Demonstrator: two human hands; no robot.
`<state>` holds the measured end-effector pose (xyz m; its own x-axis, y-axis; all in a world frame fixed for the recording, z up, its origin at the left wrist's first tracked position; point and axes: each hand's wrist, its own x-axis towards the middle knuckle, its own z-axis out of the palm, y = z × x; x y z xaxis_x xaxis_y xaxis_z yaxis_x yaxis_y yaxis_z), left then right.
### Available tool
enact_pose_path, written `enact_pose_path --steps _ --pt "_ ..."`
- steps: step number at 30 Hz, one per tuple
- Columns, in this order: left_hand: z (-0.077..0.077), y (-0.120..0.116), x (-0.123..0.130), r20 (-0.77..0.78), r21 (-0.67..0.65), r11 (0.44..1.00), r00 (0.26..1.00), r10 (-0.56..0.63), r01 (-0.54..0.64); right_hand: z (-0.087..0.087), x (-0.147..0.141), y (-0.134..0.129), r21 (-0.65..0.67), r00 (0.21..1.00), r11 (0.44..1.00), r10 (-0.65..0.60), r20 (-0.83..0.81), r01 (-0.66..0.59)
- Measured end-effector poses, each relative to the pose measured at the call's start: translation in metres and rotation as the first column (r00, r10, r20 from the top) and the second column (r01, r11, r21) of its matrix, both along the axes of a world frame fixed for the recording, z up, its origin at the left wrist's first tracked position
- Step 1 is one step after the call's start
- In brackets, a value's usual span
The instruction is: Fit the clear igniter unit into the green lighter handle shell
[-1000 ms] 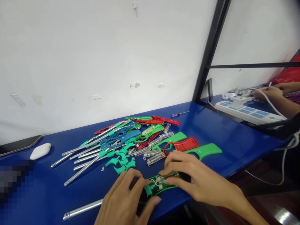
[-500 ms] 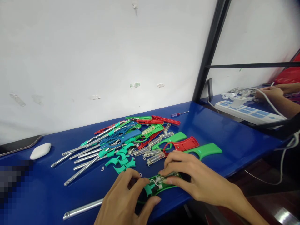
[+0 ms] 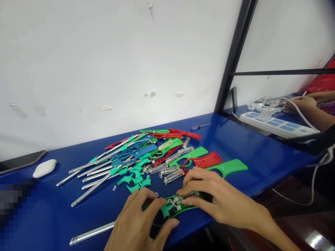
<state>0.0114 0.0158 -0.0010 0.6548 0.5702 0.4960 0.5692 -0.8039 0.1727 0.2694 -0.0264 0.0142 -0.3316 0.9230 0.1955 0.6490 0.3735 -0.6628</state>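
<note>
A green lighter housing half (image 3: pixel 186 209) lies open side up near the table's front edge. A teal trigger (image 3: pixel 165 211), a white wire and a black part sit in it. My left hand (image 3: pixel 138 219) curls around its front end, thumb below and fingers above; its silver metal tube (image 3: pixel 91 233) sticks out to the left. With thumb and fingers closed, my right hand (image 3: pixel 211 195) pinches a clear fuel tank (image 3: pixel 192 194) at the grip end, partly hidden by the fingers. Behind my hands lie loose teal triggers (image 3: pixel 136 177) and several more clear tanks (image 3: pixel 174 176).
A pile of silver tubes (image 3: pixel 91 188) and blue, red and green housing halves (image 3: pixel 235 166) covers the middle of the blue table. A screwdriver (image 3: pixel 200 127) lies at the back. At left are a white case (image 3: pixel 44 168) and a phone (image 3: pixel 23 162). Another person's hands (image 3: pixel 300 104) show beyond a power strip (image 3: pixel 277 125).
The view has shifted very slightly. Both hands keep the same hold, and no part has visibly moved.
</note>
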Motion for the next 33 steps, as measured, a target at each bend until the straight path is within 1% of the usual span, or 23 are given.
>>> enact_pose_path --steps 6,12,20,24,28,33 --pt "0.0008 0.0009 -0.0004 0.0 -0.019 1.0 1.0 -0.01 0.01 -0.0005 -0.0006 -0.0003 0.003 1.0 1.0 -0.003 0.0 0.003" --pt "-0.0018 0.0014 -0.0007 0.024 -0.003 0.999 0.999 -0.044 0.044 0.0001 -0.0002 -0.0003 0.004 1.0 1.0 -0.003 0.001 0.003" --pt "-0.0021 0.0023 0.0004 -0.003 -0.014 1.0 1.0 -0.021 0.021 -0.0006 0.0 -0.0007 0.011 1.0 1.0 -0.004 0.005 0.004" --pt "-0.0023 0.0022 0.0003 -0.022 0.018 0.999 0.999 -0.031 0.031 -0.0008 0.0003 -0.0006 0.019 1.0 1.0 -0.001 0.004 0.001" --pt "-0.0014 -0.0006 0.0008 -0.087 0.065 0.997 0.996 -0.025 0.031 -0.0007 0.0006 0.0001 0.015 1.0 1.0 0.002 0.01 -0.002" --pt "-0.0012 -0.0024 0.0009 -0.155 0.133 0.991 0.987 0.029 -0.008 -0.0002 0.0005 0.0003 0.003 1.0 1.0 0.0 0.007 0.0"
